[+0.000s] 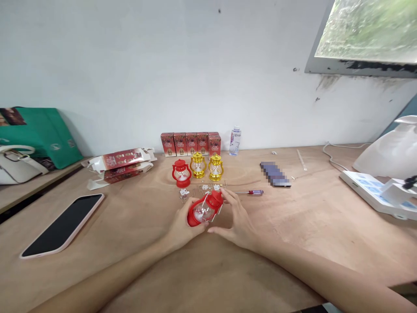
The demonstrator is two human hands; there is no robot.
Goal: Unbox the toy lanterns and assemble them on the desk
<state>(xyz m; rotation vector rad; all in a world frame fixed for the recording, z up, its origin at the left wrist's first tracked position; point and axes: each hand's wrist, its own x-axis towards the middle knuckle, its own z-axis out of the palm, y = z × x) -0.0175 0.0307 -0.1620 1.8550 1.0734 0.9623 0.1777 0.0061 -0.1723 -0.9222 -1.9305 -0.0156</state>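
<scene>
The left hand (184, 224) is clamped round the lower part of a red lantern (203, 212), its thumb along the near side and its fingers on the far side. The lantern is held tilted above the middle of the wooden table (156, 271), base to the left and cap to the right, with a thin wire handle (213, 216) across its side. The right hand (240, 217) is spread wide: its fingertips are at the lantern's cap, while the thumb stands well apart below, near the left thumb's tip. Just beyond the hands are small metal parts (184, 192) and a screwdriver (256, 192); farther back stand another red lantern (181, 176), two gold lanterns (197, 166), a row of red boxes (191, 143) and a bottle (235, 141) near the wall (146, 78). To the left, a stretch of wood separates the left forearm from a pink-edged phone (63, 226). A broader stretch reaches from the right wrist to a power strip (365, 187). The table's near edge shows at lower right, beyond the right forearm.
</scene>
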